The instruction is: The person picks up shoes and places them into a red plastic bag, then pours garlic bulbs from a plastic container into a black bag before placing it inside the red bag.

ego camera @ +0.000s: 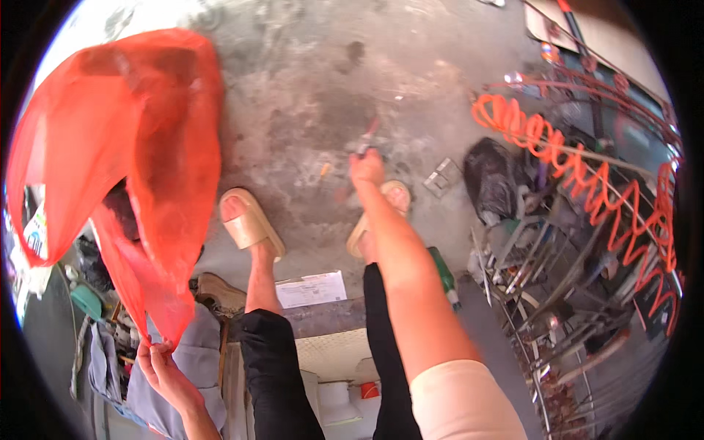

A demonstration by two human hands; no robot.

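A large red plastic carrier bag (179,126) hangs spread out at the left. The fingers of my left hand (162,368) pinch its gathered lower corner, and dark gaps show between its folds. Further out, over the concrete floor (308,71), my right hand (368,168) is closed around a small item (367,144) with a reddish tip. Blur hides exactly what that item is. Below this hand is one of my beige slide sandals (399,195). A small yellowish scrap (325,170) lies on the floor left of the hand.
An orange coiled hose (550,146) stretches along the right above a heap of metal bars (550,275). Near it lie a black plastic bag (487,179) and a green bottle (441,269). A printed paper (311,290), a brown shoe (220,291) and grey cloth (192,352) are nearer me.
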